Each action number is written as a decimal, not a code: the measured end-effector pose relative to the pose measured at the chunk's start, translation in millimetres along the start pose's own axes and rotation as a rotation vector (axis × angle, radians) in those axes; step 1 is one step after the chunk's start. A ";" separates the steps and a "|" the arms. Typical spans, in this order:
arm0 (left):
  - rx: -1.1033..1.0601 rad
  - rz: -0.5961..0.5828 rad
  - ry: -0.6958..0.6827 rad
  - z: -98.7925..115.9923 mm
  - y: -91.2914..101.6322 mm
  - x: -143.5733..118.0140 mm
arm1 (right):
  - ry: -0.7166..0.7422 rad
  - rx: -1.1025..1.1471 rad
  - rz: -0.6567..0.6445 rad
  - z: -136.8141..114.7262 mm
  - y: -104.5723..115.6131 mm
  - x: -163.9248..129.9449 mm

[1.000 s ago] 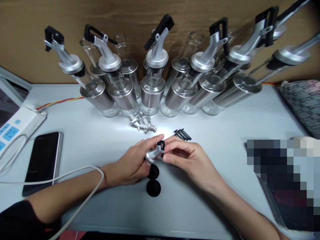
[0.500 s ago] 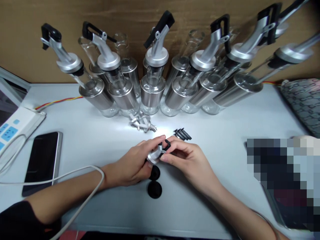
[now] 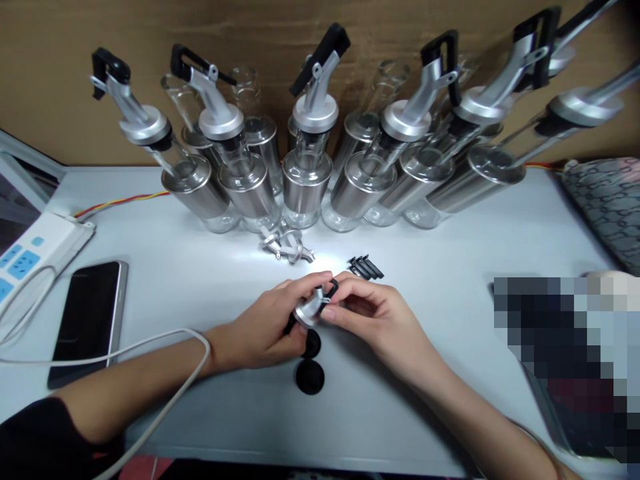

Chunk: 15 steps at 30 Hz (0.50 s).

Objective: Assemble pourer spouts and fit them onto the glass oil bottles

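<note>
Between my hands is a silver bottle pourer (image 3: 309, 309), tilted, with a black flip lever (image 3: 333, 289) at its spout. My left hand (image 3: 267, 323) is closed around the pourer's wide base. The thumb and fingers of my right hand (image 3: 373, 313) pinch the lever from the right. Just below lie two round black stoppers (image 3: 310, 377), the upper one partly covered by my left hand. Several loose silver spouts (image 3: 287, 245) lie beyond my left hand. Beyond my right hand is a small row of black levers (image 3: 367, 267).
Several glass bottles with metal sleeves (image 3: 307, 183) and pourers stand along the back, before a cardboard wall (image 3: 280, 27). A phone (image 3: 87, 320), a power strip (image 3: 43, 250) and a white cable (image 3: 183, 373) are at the left. A patterned bag (image 3: 607, 200) sits at the right.
The pourer's lever stands slightly farther from the spout tip than before. Both hands keep nearly the same hold, and the view has shifted a little.
</note>
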<state>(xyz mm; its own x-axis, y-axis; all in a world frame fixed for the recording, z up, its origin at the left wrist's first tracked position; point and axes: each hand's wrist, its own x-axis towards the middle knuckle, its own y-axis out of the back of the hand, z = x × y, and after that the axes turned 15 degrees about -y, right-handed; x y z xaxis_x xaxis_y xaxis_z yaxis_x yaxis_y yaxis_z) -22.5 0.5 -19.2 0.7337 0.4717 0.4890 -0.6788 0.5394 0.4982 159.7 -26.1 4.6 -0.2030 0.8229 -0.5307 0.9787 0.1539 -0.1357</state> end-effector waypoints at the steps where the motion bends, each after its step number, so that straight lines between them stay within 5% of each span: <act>1: 0.000 0.002 0.001 -0.2 -0.4 -0.4 | 0.001 0.003 0.000 -0.1 -0.1 0.0; 15: -0.106 0.123 -0.037 -4.4 -5.2 -4.3 | 0.021 -0.004 -0.012 -3.0 2.7 -1.5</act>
<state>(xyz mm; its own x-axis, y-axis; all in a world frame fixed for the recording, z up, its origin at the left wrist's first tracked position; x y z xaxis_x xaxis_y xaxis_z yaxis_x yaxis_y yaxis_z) -22.1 -1.3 -27.1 0.6421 0.5141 0.5686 -0.7555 0.5502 0.3557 162.7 -25.3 7.5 -0.2137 0.8324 -0.5113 0.9764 0.1657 -0.1383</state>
